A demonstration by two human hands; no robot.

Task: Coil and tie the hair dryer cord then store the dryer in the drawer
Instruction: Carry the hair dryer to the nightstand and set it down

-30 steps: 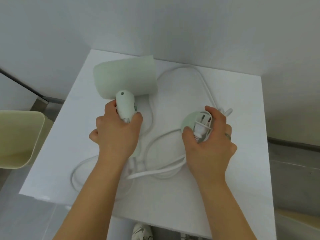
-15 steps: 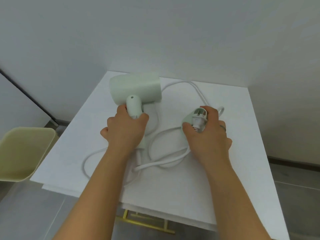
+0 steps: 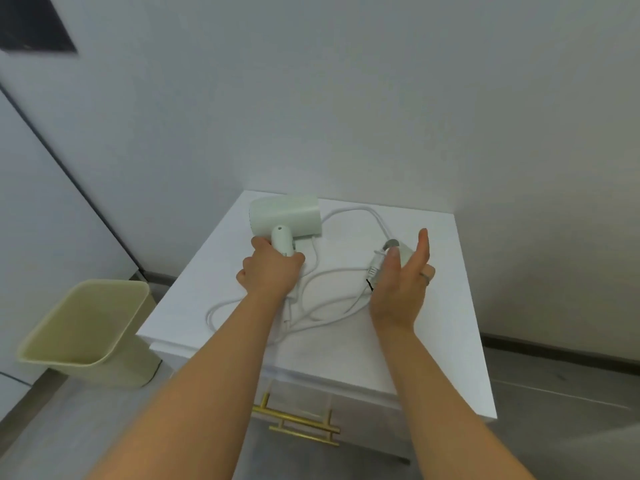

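My left hand gripped the hair dryer by its handle, with the barrel resting on the cabinet just beyond the knuckles. My right hand had its forefinger straight and the plug against its thumb; I could not tell whether it was pinched. The cord lay looped between the hands.

left hand curled round hair dryer handle | right hand index finger straight, pointing up | 2 forearms outstretched
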